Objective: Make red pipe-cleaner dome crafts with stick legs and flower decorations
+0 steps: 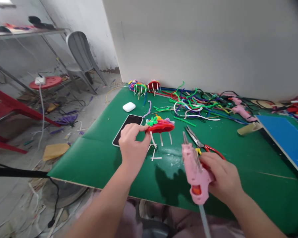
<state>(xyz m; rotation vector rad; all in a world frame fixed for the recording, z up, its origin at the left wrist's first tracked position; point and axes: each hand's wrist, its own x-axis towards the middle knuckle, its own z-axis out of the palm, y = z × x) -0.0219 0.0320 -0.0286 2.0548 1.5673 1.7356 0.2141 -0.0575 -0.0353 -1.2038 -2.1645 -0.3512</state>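
My left hand (132, 141) pinches the left edge of a small red pipe-cleaner basket (161, 126) with green and yellow flowers on top and white strands hanging below, held just above the green table (94, 155). A pink glue gun (195, 172) sits in the grip of my right hand (220, 177), nozzle pointing up and away toward the basket, a glue stick jutting from its back. Red-handled scissors (201, 143) lie open just beyond the gun.
A black phone (127, 129) and a white earbud case (128, 106) lie left of the basket. Loose pipe cleaners (191, 104), two finished baskets (144, 87), another pink glue gun (240, 110) and a blue board (285, 138) fill the back and right. A grey chair (81, 56) stands left.
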